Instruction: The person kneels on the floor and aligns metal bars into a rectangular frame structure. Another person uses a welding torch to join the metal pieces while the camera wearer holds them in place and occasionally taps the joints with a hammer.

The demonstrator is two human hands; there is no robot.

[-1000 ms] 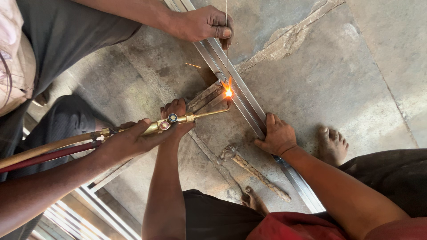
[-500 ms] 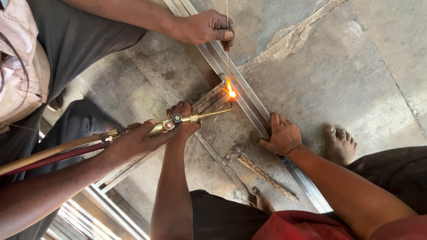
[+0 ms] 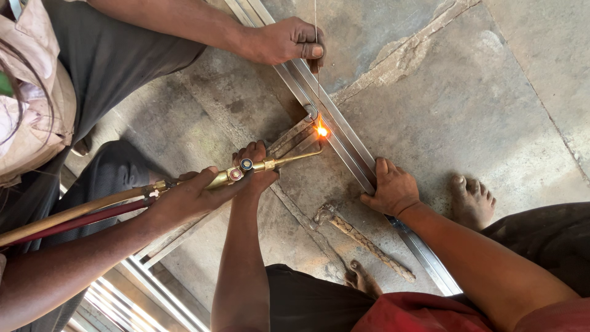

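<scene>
Long rail (image 3: 344, 142) on the floor hasn't shifted: right hand (image 3: 393, 187) still flat on it, fingers spread, left hand (image 3: 255, 161) still clamped on the cross bar (image 3: 292, 136). Co-worker's torch (image 3: 246, 169) has eased in. Its flame (image 3: 321, 130) is now tight on the joint, so the heating looks mid-run.

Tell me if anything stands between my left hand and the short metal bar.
Nothing does: the left hand holds the short metal bar. A co-worker's brass torch crosses over its fingers, with the flame at the bar's far end.
</scene>
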